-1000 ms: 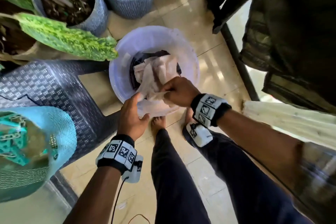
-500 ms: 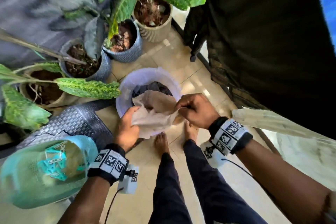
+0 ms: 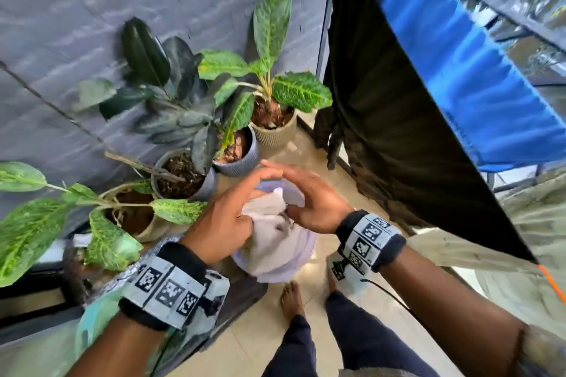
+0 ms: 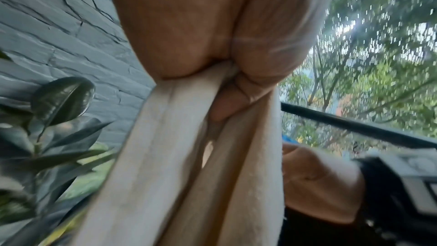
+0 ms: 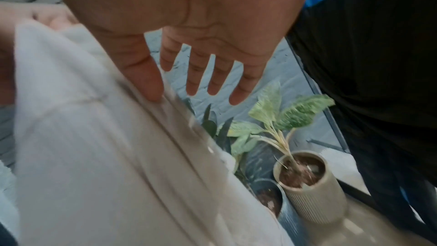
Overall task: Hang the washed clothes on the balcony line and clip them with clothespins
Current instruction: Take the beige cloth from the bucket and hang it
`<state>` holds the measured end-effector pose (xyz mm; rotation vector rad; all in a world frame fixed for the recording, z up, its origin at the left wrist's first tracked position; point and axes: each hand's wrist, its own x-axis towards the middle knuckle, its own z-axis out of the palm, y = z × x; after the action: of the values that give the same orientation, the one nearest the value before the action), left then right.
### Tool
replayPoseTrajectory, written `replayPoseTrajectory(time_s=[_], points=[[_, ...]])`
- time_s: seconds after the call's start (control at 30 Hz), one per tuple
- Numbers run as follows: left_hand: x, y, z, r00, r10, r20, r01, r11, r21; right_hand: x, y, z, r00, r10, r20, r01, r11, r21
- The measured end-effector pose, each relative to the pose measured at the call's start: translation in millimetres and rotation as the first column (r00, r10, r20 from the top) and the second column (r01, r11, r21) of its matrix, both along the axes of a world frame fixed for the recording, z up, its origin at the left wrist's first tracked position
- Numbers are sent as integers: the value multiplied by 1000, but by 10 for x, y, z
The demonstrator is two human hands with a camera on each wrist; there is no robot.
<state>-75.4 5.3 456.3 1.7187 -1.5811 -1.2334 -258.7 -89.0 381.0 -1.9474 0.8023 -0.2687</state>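
A cream cloth (image 3: pixel 269 239) hangs bunched between my two hands, just above a pale plastic bucket (image 3: pixel 294 193) on the floor. My left hand (image 3: pixel 232 211) grips its upper folds; in the left wrist view the left hand (image 4: pixel 224 100) has a finger curled into the cloth (image 4: pixel 177 175). My right hand (image 3: pixel 309 196) is beside it on the right. The right wrist view shows the right hand (image 5: pixel 196 81) spread with straight fingers, only the thumb touching the cloth (image 5: pixel 94 156). What lies in the bucket is hidden.
A dark garment (image 3: pixel 398 131), a blue cloth (image 3: pixel 459 70) and a pale one (image 3: pixel 520 223) hang at the right. Potted plants (image 3: pixel 269 119) line the grey wall. A blurred teal basket (image 3: pixel 92 324) sits on a dark chair at lower left. My bare feet (image 3: pixel 291 297) stand on the tiles.
Both hands have lifted the cream cloth up out of the bucket. The right hand's fingers have straightened off it. My view has tilted up toward the wall and hung clothes.
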Motion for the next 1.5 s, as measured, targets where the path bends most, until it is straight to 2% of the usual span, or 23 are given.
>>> replayPoseTrajectory(time_s=[0.13, 0.27, 0.43, 0.6, 0.67, 0.77, 0.87, 0.97, 1.1, 1.23, 1.3, 1.4, 1.5], points=[[209, -75, 464, 1000, 27, -5, -27, 998, -64, 99, -116, 342, 997, -47, 54, 48, 999, -10], [377, -24, 697, 994, 39, 100, -28, 994, -109, 41, -240, 732, 997, 25, 72, -6, 970, -242], [605, 103, 695, 918, 38, 394, -31, 999, -26, -84, -346, 1094, 997, 74, -17, -75, 927, -367], [636, 166, 504, 858, -35, 513, 7, 998, 57, -66, -428, 1433, 983, 135, -126, -181, 841, -510], [598, 145, 534, 849, 5, 529, -6, 1000, 0, -67, -452, 1535, 971, 167, -172, -234, 811, -536], [601, 84, 599, 845, 93, 527, -39, 993, -112, -116, -500, 1639, 958, 203, -201, -279, 815, -508], [615, 66, 565, 848, 33, 528, -13, 999, -42, -172, -528, 1701, 953, 220, -207, -295, 822, -486], [626, 75, 532, 904, -43, 426, 54, 998, -12, -231, -558, 1707, 955, 187, -232, -272, 865, -422], [756, 115, 499, 949, 28, 315, 7, 994, -108, -322, -593, 1642, 938, 148, -314, -254, 910, -329], [750, 135, 611, 970, 17, 243, 38, 975, -219, -365, -525, 1732, 931, 224, -288, -305, 910, -281], [718, 128, 709, 975, -27, 219, 78, 971, -225, -386, -530, 1756, 949, 218, -228, -274, 927, -255], [734, 112, 811, 981, -89, 171, 112, 985, -135, -386, -555, 1774, 976, 191, -102, -205, 968, -146], [702, 94, 814, 969, -214, 123, 203, 975, 92, -268, -508, 1874, 962, 271, -25, -272, 956, -109]])
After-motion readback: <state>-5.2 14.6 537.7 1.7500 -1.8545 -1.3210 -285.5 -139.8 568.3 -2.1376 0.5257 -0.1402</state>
